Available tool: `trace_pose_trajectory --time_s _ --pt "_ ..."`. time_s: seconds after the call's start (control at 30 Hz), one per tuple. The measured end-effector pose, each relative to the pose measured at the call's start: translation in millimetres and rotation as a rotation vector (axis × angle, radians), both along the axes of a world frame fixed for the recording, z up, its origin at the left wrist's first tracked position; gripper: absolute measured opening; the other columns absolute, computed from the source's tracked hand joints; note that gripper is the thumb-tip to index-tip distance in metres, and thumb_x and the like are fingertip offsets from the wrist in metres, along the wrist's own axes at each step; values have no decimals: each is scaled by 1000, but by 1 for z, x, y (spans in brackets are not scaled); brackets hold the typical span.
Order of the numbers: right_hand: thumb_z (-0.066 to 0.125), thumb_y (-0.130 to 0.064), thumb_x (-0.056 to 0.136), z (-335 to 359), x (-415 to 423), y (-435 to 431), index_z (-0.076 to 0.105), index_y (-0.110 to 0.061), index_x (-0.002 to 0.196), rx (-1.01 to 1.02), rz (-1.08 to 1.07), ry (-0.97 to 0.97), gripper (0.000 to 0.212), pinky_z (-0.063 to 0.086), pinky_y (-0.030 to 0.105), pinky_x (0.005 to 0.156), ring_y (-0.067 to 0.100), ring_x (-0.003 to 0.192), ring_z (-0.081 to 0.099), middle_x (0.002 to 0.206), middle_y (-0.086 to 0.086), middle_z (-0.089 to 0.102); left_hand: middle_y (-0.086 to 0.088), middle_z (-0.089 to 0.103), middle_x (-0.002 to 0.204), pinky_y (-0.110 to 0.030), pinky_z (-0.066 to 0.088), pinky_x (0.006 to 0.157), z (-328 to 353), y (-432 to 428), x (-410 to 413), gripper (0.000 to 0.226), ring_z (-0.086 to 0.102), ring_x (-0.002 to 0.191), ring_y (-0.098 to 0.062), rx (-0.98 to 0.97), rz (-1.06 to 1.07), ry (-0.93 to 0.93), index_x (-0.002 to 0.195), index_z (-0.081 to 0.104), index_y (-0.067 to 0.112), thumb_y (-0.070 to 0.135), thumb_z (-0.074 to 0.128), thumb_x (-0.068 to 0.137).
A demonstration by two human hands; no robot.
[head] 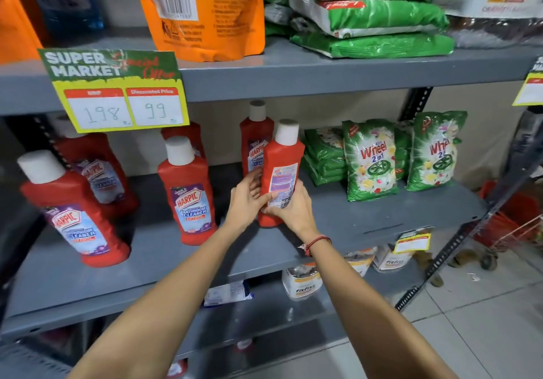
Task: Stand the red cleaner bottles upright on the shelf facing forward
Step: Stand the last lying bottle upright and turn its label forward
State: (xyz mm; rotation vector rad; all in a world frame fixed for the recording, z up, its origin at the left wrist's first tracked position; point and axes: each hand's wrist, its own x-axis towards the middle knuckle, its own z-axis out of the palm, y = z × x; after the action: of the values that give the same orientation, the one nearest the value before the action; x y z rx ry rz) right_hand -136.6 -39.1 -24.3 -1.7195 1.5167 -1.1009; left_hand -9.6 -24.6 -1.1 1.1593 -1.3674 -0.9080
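Note:
Several red cleaner bottles with white caps stand on the grey middle shelf (164, 264). One red bottle (282, 158) stands upright near the middle with its back label toward me. My left hand (246, 199) wraps its left side and my right hand (293, 211) wraps its lower front; both grip it. Another bottle (254, 137) stands right behind it, front label forward. Further left, a front-facing bottle (188, 193) stands upright, and two more bottles (73, 214) (97, 167) stand at the far left. One more bottle is partly hidden behind the price sign.
Green detergent packs (370, 161) stand to the right of the bottles. A green and yellow price sign (117, 90) hangs from the shelf above, which holds an orange pouch (205, 14) and green bags (382, 20). White pouches (299, 284) lie on the lower shelf. Tiled floor at right.

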Motion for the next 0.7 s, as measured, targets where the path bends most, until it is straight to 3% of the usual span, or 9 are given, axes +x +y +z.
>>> trace_pose_trajectory --time_s 0.1,0.27,0.4,0.47,0.57,0.63,0.7 --pt "87 -24 54 -10 8 2 41 -9 121 -8 29 -12 83 45 36 91 27 111 52 116 13 54 -23 58 124 -32 48 98 -10 3 8 60 59 113 -26 13 -3 15 130 40 -1 -4 68 77" --pt "85 -26 59 -17 4 0 40 -15 124 1 68 -41 80 50 39 92 23 107 59 117 10 61 -6 58 117 -5 48 81 -13 -1 21 64 60 105 -15 21 -56 -53 134 36 5 5 68 79" --pt "83 -18 65 -17 -8 -5 42 -10 126 87 156 -96 73 51 45 96 25 107 62 120 13 62 -2 56 117 -3 47 81 -13 2 21 63 59 105 -11 25 -59 -71 135 36 7 7 67 81" --pt "83 -22 66 -16 -11 -6 48 -11 121 74 165 -18 65 50 37 94 24 107 60 117 13 62 -4 57 118 -5 47 83 -20 11 14 55 60 104 -10 -2 15 -49 132 40 5 9 65 83" --pt "84 -34 63 -17 -10 -4 57 -11 108 14 95 121 57 39 24 79 21 96 56 103 11 62 -13 58 122 -4 43 85 -48 34 -6 39 59 108 -21 -7 335 3 127 48 1 11 56 90" --pt "84 -37 61 -19 -8 1 61 -9 102 -12 24 131 55 38 25 74 19 87 55 94 10 62 -19 58 123 -11 42 93 -67 48 -18 33 57 113 -29 13 426 -52 124 52 0 3 49 91" --pt "82 -37 64 -21 -5 9 64 -10 97 -40 -46 107 47 40 26 71 19 80 54 85 8 58 -19 55 131 -34 38 108 -78 53 -28 40 51 123 -31 56 358 -146 127 50 0 -4 48 88"
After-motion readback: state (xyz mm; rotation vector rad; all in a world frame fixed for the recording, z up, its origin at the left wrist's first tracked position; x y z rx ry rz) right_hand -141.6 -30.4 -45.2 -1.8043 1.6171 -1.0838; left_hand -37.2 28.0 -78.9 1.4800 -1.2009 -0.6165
